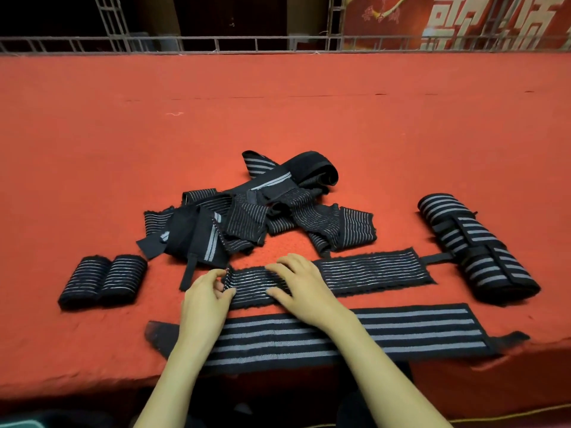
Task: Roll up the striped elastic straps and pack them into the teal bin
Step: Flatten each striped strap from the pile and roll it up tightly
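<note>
At the far left of the red table (pixel 278 103) stood two small rolls (pixel 102 279), side by side and touching, evidently finished work set aside out of the way. Just right of them, the left hand (pixel 205 299) had its fingers curled, thumb and fingertips pinching the near end of a thin-striped strap (pixel 370 271). That end was turned up on itself, which I took for the start of a roll.

Behind the hands lay a loose heap (pixel 256 211) of tangled straps not yet dealt with.

The right hand (pixel 298 287) lay on the same thin-striped strap with fingers spread and near straight, pressing down and gripping nothing. In my judgement it pinned the elastic flat so that the first turn would wind tight and square. The rest of the strap ran flat to the right.

Nearer the table edge a broad-striped strap (pixel 401 332) lay stretched out under both forearms, seemingly queued next.

At the far right rested the large rolls (pixel 475 248), bundled together.

The teal bin was nowhere in sight, so no packing could be confirmed.
</note>
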